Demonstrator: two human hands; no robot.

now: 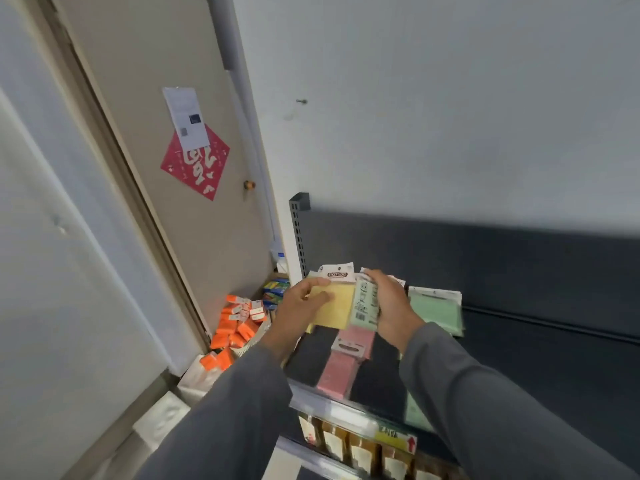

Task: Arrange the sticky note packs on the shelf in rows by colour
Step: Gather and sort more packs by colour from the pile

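Reaching over the dark shelf (540, 348), both hands worked at one cluster of sticky note packs near its back left corner. The left hand (304, 306) lay on a yellow pack (337, 308), its thumb across the top edge and its fingers curled over the face, gripping it. The right hand (388, 306) held a pale green pack (363, 303) turned back side out, barcode showing, fingers wrapped round its upper edge; how the fingertips lay behind the pack could not be told. The two packs touched along their inner sides. Below them, pink packs (337, 370) lay in a line running from the hands toward the front lip of the shelf. A stack of green packs (440, 311) rested flat just beside the right hand, and another green pack (414, 412) showed under the right sleeve (502, 403). On the floor to the left, orange boxes (233, 329) lay heaped against a door (180, 209) bearing a red paper square (197, 168).
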